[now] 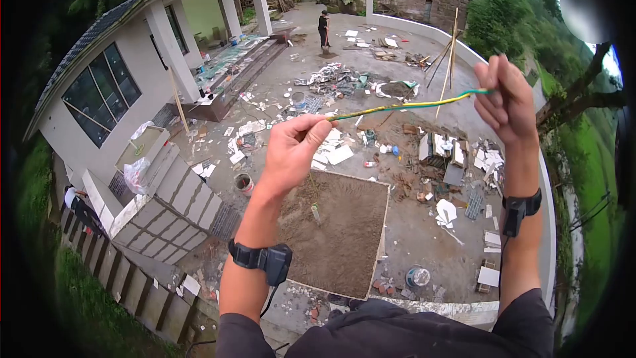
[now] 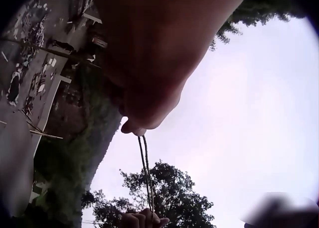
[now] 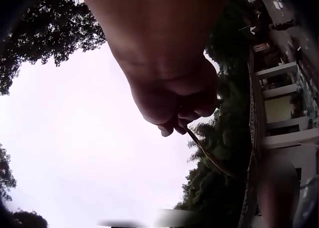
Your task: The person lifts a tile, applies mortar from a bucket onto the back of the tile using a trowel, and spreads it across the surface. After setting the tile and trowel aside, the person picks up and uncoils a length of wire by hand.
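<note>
A yellow-and-green wire (image 1: 411, 104) stretches between my two hands in the head view, raised over the yard. My left hand (image 1: 291, 152) pinches its left end between thumb and curled forefinger. Higher and to the right, my right hand (image 1: 509, 103) pinches the other end with thumb and fingertips. Two thin strands of the wire (image 2: 145, 163) run side by side between the hands in the left wrist view. Dark marks show on the wire near my left fingers. In the right wrist view the wire (image 3: 209, 157) slants down from the fingertips.
A framed bed of brown soil (image 1: 351, 238) lies below my hands. A bucket (image 1: 417, 277) stands to its right, another bucket (image 1: 244, 183) to its left. Rubble and tile pieces (image 1: 338, 152) litter the concrete. One person (image 1: 324, 28) stands far back; another (image 1: 81, 207) is by the steps.
</note>
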{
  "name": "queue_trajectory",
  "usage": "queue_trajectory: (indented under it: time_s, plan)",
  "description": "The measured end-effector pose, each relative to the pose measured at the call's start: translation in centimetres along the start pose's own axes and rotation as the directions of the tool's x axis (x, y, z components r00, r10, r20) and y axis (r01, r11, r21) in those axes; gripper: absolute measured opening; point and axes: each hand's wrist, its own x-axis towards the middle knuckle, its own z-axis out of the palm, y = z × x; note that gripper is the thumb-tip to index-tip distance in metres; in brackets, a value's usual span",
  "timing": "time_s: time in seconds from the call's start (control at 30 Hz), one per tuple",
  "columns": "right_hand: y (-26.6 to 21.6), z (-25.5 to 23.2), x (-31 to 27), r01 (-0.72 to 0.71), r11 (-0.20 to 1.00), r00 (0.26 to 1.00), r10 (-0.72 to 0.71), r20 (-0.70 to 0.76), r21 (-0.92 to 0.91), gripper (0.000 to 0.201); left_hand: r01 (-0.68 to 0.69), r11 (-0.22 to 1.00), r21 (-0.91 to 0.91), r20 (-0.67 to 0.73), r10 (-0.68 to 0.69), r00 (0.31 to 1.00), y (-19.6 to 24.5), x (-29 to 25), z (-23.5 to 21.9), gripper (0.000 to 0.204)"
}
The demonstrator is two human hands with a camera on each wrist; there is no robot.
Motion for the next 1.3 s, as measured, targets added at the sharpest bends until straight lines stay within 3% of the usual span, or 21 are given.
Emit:
queue_trajectory:
  time_s: [0.1, 0.13, 0.23, 0.27, 0.3, 0.33, 0.37, 0.4, 0.47, 0.53, 0.6, 0.67, 0.73, 0.8, 0.87, 0.93, 1.0, 1.07, 1.1, 1.2, 1.3]
  plan:
    - [1.9, 3.7, -3.8, 0.03, 0.965, 0.954, -0.105, 0.282, 0.259, 0.039, 0.055, 0.966, 0.252, 0.065, -0.074, 0.995, -1.2, -0.4, -0.8, 0.028]
    - [2.0, 5.4, -4.2, 0.03, 0.934, 0.942, -0.146, 0.301, 0.357, 0.039, 0.046, 0.966, 0.256, 0.063, -0.064, 0.996, -1.6, -0.9, 0.1, 0.028]
    - [1.1, 6.4, -3.8, 0.167, 0.864, 0.954, -0.263, 0.143, 0.475, 0.035, -0.164, 0.893, 0.419, 0.437, -0.04, 0.899, -2.0, -4.2, 3.7, 0.023]
    - [0.8, 5.8, -3.6, 0.25, 0.91, 0.962, -0.273, 0.023, 0.331, 0.031, -0.226, 0.854, 0.468, 0.527, -0.065, 0.847, -1.2, -5.4, 4.6, 0.023]
    - [0.9, 4.7, -3.3, 0.289, 0.955, 0.944, -0.296, -0.145, -0.067, 0.03, -0.243, 0.857, 0.454, 0.545, -0.051, 0.837, -0.5, -6.5, 5.0, 0.023]
    - [1.2, 3.3, -3.3, 0.215, 0.866, 0.882, -0.371, -0.291, -0.451, 0.029, -0.243, 0.88, 0.407, 0.564, -0.034, 0.825, 0.2, -7.5, 4.8, 0.023]
    - [1.6, 1.7, -3.7, 0.099, 0.769, 0.855, -0.391, -0.341, -0.632, 0.03, -0.239, 0.902, 0.361, 0.584, -0.019, 0.811, 1.1, -8.1, 4.2, 0.023]
    - [2.4, 0.1, -4.6, -0.039, 0.638, 0.822, -0.417, -0.388, -0.769, 0.032, -0.153, 0.921, 0.358, 0.503, -0.052, 0.863, 2.2, -8.3, 3.1, 0.022]
    - [5.2, -2.3, -7.9, -0.203, 0.624, 0.847, -0.275, -0.455, -0.755, 0.034, -0.015, 0.938, 0.346, 0.32, -0.103, 0.942, 2.7, -8.5, 0.4, 0.022]
    - [5.9, 0.3, -11.4, -0.259, 0.854, 0.832, -0.039, -0.553, -0.45, 0.033, -0.053, 0.927, 0.372, 0.219, -0.032, 0.975, 1.1, -8.4, -1.2, 0.021]
    - [6.2, 3.1, -14.2, -0.155, 0.977, 0.855, 0.057, -0.515, -0.148, 0.031, -0.061, 0.863, 0.501, 0.197, -0.045, 0.979, -1.0, -8.8, -2.4, 0.02]
    - [6.4, 4.6, -15.9, -0.11, 0.992, 0.86, 0.066, -0.507, -0.058, 0.031, -0.067, 0.854, 0.516, 0.235, -0.066, 0.97, -1.2, -9.4, -2.2, 0.018]
    - [6.7, 4.8, -17.3, -0.157, 0.925, 0.846, -0.054, -0.53, -0.347, 0.033, -0.078, 0.835, 0.545, 0.26, -0.08, 0.962, -1.7, -10.1, -1.8, 0.019]
    - [6.1, 4.6, -18.1, -0.157, 0.915, 0.847, -0.069, -0.527, -0.372, 0.027, -0.058, 0.865, 0.498, 0.277, -0.096, 0.956, -1.7, -10.8, -1.5, 0.019]
    - [5.7, 4.6, -18.8, -0.162, 0.742, 0.814, -0.273, -0.513, -0.651, 0.018, 0.032, 0.86, 0.51, 0.25, -0.184, 0.95, -1.8, -11.4, -1.7, 0.02]
    - [4.5, 4.1, -19.7, -0.183, 0.767, 0.785, -0.262, -0.561, -0.615, 0.007, 0.044, 0.86, 0.508, 0.253, -0.198, 0.947, -1.9, -12.0, -2.1, 0.018]
    - [3.2, 3.4, -20.5, -0.166, 0.422, 0.908, -0.288, -0.305, -0.891, 0.006, 0.122, 0.861, 0.493, 0.202, -0.249, 0.947, -2.2, -12.6, -2.6, 0.017]
    - [3.2, 3.8, -20.8, -0.083, 0.374, 0.94, -0.28, -0.197, -0.924, 0.012, 0.067, 0.818, 0.571, 0.217, -0.228, 0.949, -1.9, -13.0, -2.5, 0.017]
    - [3.5, 4.4, -20.9, -0.106, 0.443, 0.95, -0.221, -0.223, -0.89, 0.019, 0.042, 0.812, 0.583, 0.233, -0.217, 0.948, -1.6, -13.2, -2.1, 0.017]
    - [7.9, 4.7, -21.6, -0.12, 0.476, 0.987, -0.038, -0.156, -0.871, 0.046, -0.027, 0.826, 0.564, 0.328, -0.194, 0.924, -1.5, -13.3, -0.4, 0.017]
    - [13.1, 6.4, -22.2, -0.086, 0.45, 0.994, -0.022, -0.107, -0.889, 0.061, -0.044, 0.847, 0.529, 0.387, -0.195, 0.901, -0.5, -13.3, 1.3, 0.016]
